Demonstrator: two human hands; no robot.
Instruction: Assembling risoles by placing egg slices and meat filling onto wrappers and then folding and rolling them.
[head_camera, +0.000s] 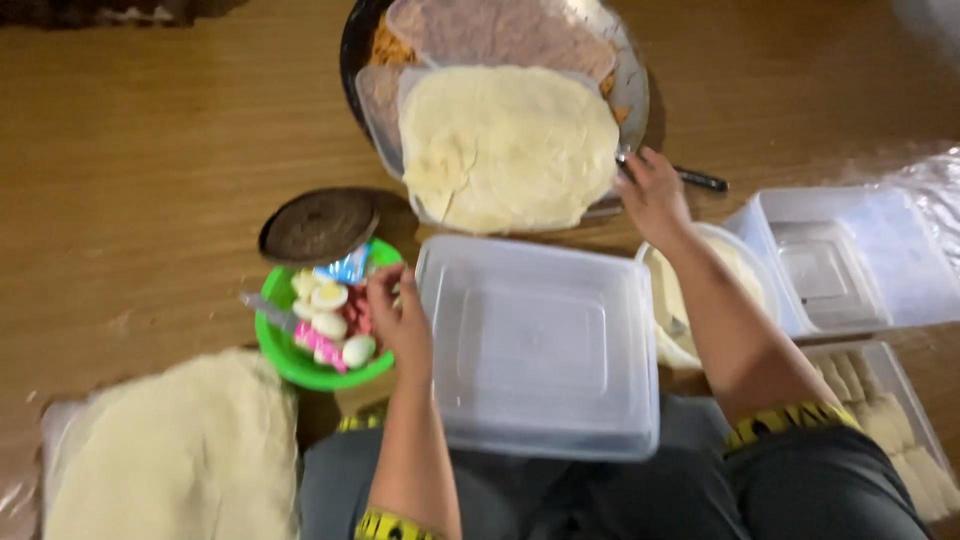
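Observation:
My left hand (400, 315) reaches into a green bowl (290, 365) that holds halved boiled eggs (328, 310) and pink pieces; its fingers are curled, pinching at something small. My right hand (652, 192) rests at the edge of a round pale wrapper sheet (505, 145) lying on a clear lid, and grips a dark-handled utensil (698, 179). An upturned clear plastic container (540, 345) sits on my lap between both arms.
A dark pan (352, 40) with a metal tray stands behind the wrapper. A stack of wrappers (180, 455) lies at lower left, a dark round lid (320, 225) by the bowl. Clear containers (850, 260) and rolled pieces (900, 420) sit at the right, near a white bowl (745, 265).

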